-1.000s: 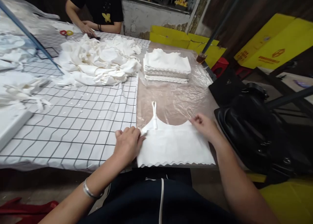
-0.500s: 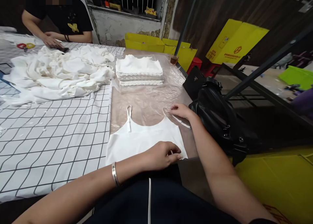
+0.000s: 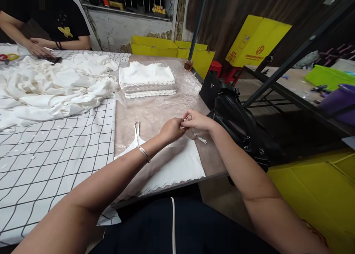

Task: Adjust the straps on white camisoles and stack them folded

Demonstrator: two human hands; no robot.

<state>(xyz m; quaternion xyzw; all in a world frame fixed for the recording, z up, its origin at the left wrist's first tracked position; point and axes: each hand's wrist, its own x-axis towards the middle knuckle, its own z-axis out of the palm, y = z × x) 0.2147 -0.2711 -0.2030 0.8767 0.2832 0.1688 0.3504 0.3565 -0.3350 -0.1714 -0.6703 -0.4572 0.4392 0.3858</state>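
Note:
A white camisole top point(image 3: 177, 165) lies flat at the table's near edge, its wavy hem towards me. Its left strap point(image 3: 137, 129) stands up in a loop on the plastic. Over the top's right shoulder, my left hand point(image 3: 173, 130) and my right hand point(image 3: 196, 120) meet, fingers pinched together on the right shoulder strap. Most of that strap is hidden by the fingers; a loose end point(image 3: 201, 139) sticks out below my right hand. My left forearm, with a silver bangle, crosses above the fabric.
A neat stack of white tops point(image 3: 146, 80) sits further back on the plastic sheet point(image 3: 155, 107). Left is a heap of white garments point(image 3: 55, 83) on a checked cloth point(image 3: 55, 146); a co-worker's hand point(image 3: 41, 50) rests behind it. Black bags point(image 3: 235, 117) stand at the right edge.
My left hand has moved from the lower right of the top up to the right strap, joining my right hand. The view has swung slightly right.

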